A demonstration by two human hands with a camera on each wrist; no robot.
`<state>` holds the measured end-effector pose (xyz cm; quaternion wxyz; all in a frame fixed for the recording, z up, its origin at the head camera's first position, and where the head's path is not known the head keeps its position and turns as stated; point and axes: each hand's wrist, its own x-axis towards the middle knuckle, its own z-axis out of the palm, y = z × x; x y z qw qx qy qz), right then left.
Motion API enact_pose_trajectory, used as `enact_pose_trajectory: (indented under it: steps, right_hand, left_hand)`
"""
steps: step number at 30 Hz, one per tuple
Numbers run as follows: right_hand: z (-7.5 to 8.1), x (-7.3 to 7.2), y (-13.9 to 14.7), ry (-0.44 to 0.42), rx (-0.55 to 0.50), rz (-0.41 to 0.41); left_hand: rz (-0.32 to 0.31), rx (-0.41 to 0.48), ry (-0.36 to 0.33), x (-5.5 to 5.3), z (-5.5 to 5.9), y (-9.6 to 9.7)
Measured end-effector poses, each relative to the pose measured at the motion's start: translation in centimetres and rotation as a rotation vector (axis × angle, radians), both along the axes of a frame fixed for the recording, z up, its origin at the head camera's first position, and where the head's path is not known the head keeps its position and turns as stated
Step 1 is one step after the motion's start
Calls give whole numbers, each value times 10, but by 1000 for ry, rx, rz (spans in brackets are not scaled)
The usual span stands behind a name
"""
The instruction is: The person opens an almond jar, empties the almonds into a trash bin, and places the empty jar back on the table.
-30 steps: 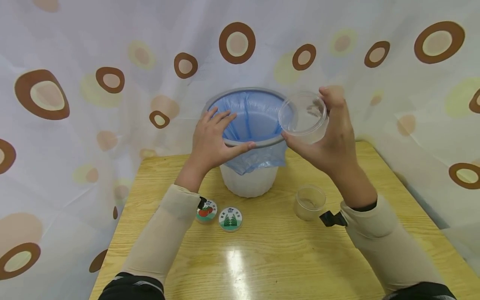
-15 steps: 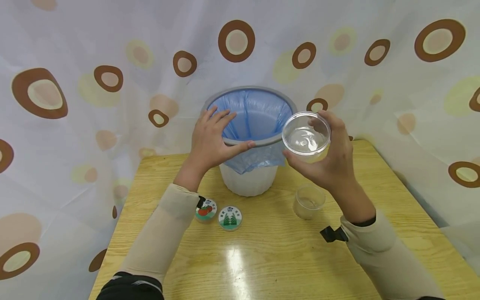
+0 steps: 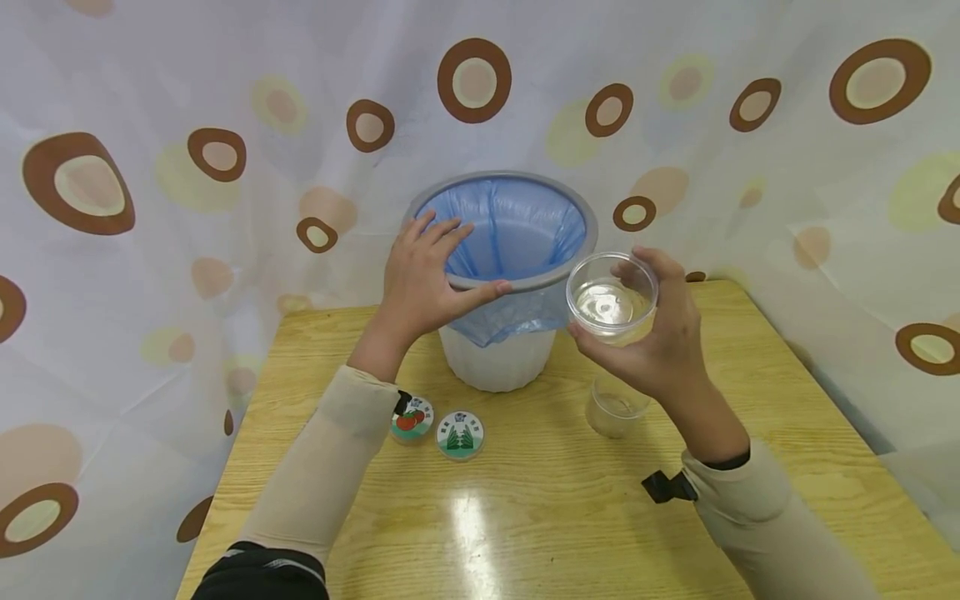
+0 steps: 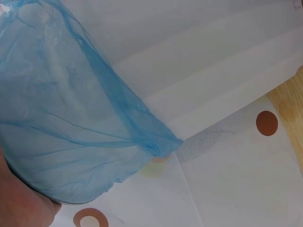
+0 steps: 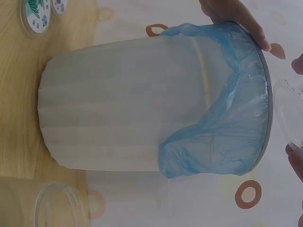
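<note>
In the head view, a white bin (image 3: 498,362) with a grey rim stands on the table, lined with a blue plastic bag (image 3: 517,237). My left hand (image 3: 420,279) rests on the rim's left side, fingers spread over the opening and thumb stretched along the front. The left wrist view shows the blue liner (image 4: 71,118) draped outside the bin wall. My right hand (image 3: 671,337) holds a clear round plastic tub (image 3: 611,292), thumb and fingers around its sides, just right of the rim. In the right wrist view this tub (image 5: 289,109) is partly cut off.
A second clear tub (image 3: 615,410) stands below the right hand. Two round discs lie in front of the bin, one printed with tomatoes (image 3: 412,419), the other with green vegetables (image 3: 460,435). A patterned curtain (image 3: 300,100) hangs behind the wooden table (image 3: 555,517).
My right hand has come down from beside the bin's opening with the clear tub, which has tipped to show its inside and stands lower than the rim. The left hand has stayed on the rim.
</note>
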<state>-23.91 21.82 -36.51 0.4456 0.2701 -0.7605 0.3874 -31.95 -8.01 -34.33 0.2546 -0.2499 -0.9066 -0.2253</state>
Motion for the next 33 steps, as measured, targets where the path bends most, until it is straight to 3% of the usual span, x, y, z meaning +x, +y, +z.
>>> enact_pose_trajectory:
  steps: [18, 25, 33]
  right_hand:
    - [-21, 4, 1, -59, 86, 11]
    - [-33, 9, 2, -220, 176, -70]
    - [-45, 11, 2, -381, 236, -30]
  left_hand:
    - [-3, 7, -10, 0, 0, 0]
    - [-4, 0, -17, 1, 0, 0]
    - [-4, -7, -17, 1, -1, 0]
